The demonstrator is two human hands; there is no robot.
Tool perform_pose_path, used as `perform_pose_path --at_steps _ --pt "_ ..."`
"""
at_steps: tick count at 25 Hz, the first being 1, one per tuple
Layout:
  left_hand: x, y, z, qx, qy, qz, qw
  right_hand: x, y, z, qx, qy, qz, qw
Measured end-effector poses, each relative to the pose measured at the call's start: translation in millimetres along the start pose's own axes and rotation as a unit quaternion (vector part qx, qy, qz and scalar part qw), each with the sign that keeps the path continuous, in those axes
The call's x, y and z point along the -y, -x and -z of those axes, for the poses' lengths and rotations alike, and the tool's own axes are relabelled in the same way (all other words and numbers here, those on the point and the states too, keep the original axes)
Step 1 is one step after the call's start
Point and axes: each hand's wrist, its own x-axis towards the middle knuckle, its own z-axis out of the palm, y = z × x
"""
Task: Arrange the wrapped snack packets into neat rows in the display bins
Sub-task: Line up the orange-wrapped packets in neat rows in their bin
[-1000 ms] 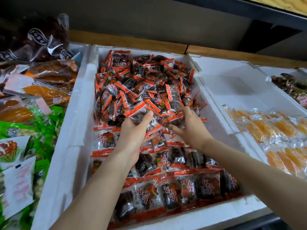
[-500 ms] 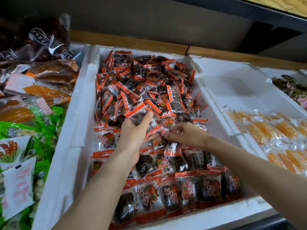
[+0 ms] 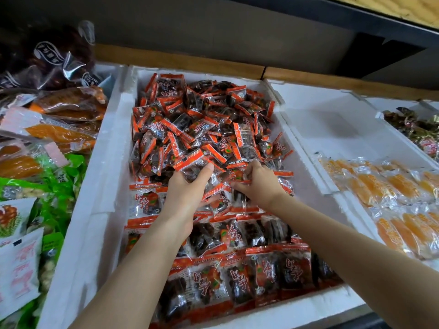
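**Just where heap meets rows**

The left hand (image 3: 187, 195) grips a small bunch of packets (image 3: 190, 163), thumb over the top one. The right hand (image 3: 260, 186), just beside it, curls down and pinches one packet (image 3: 240, 182) by its orange edge. Beyond both hands, away from the person, lies the loose heap (image 3: 204, 119), packets pointing every way; neither hand looks nearer to it. Toward the person lie the rows (image 3: 261, 271), flat, overlapping, running left to right. Each packet is clear film with orange end strips over dark contents. All sit in one white foam bin (image 3: 111, 162).
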Motion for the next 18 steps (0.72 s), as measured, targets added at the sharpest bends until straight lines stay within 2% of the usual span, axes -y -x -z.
perform_pose_path --at_steps 2,4,6,9,10,12,13,15,16,18 --pt "1.2 -0.3 0.2 -0.004 -0.009 0.011 1.000 -0.4 7.7 2.8 0.012 0.041 0.019 0.999" --pt "2.9 -0.6 -1.2 0.003 -0.019 0.015 1.000 -3.5 15.0 12.2 -0.018 0.111 0.050 0.992" --pt "1.6 2.2 -2.5 0.018 -0.026 0.000 1.000 -14.2 19.0 28.6 -0.030 0.127 0.073 0.989" --pt "1.5 4.3 -3.6 0.037 -0.034 -0.001 0.999 -39.8 24.5 45.3 0.099 0.181 0.084 0.975" --pt "4.0 3.7 -3.1 0.038 -0.043 0.008 0.998 -44.6 27.1 48.0 0.119 0.195 0.095 0.969" --pt "7.7 3.9 -5.0 0.055 -0.074 0.028 0.995 -39.0 36.3 52.0 0.077 0.137 0.104 0.982" --pt "10.8 4.1 -6.1 0.071 -0.094 0.033 0.992 -29.7 44.3 52.8 0.052 0.059 0.102 0.992" --pt "13.6 8.6 -9.8 0.107 -0.126 0.042 0.985 -5.2 64.0 51.4 0.041 -0.095 0.105 0.989" --pt "16.1 11.1 -10.9 0.130 -0.126 0.049 0.982 4.3 74.1 47.8 0.047 -0.126 0.114 0.984" --pt "21.2 12.5 -13.9 0.188 -0.107 0.068 0.974 9.3 86.6 36.6 0.035 -0.096 0.138 0.985"
